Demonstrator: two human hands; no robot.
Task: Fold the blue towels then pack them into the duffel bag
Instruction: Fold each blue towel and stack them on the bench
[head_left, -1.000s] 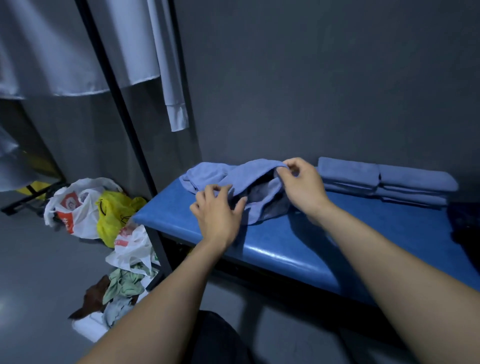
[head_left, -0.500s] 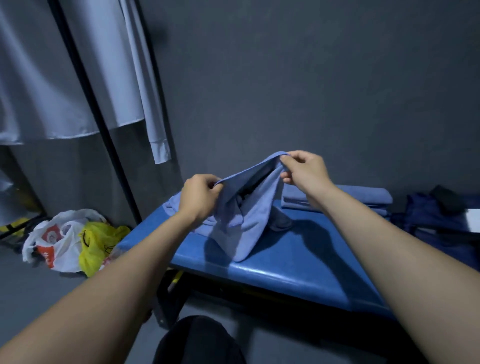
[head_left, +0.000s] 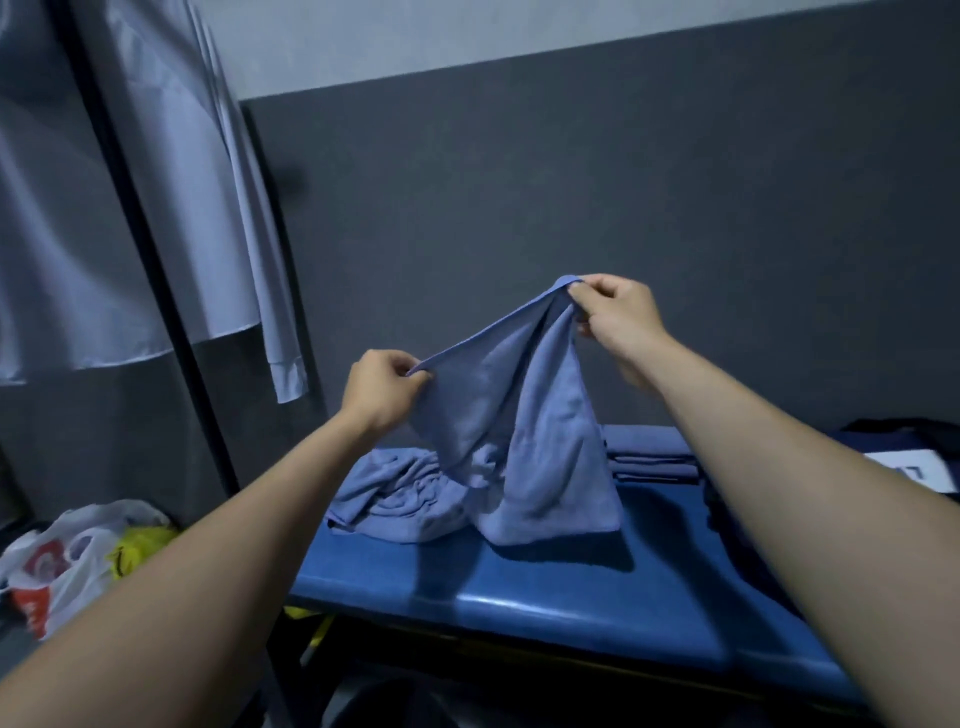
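While your left hand (head_left: 382, 397) pinches one edge of the blue towel (head_left: 524, 441) and your right hand (head_left: 615, 317) pinches its top corner higher up, the cloth hangs with its lower end on the worktop (head_left: 597, 587). Folded towels (head_left: 649, 457) lie at three o'clock of it.

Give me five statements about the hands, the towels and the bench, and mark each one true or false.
1. Both hands pinch the same blue towel. True.
2. The left hand is higher than the right hand. False: the right hand is higher.
3. The lifted towel hangs wholly clear of the blue bench. False: its lower end rests on the bench.
4. Folded towels lie stacked on the bench behind the lifted towel. True.
5. Plastic bags lie on the bench. False: they lie on the floor to its left.
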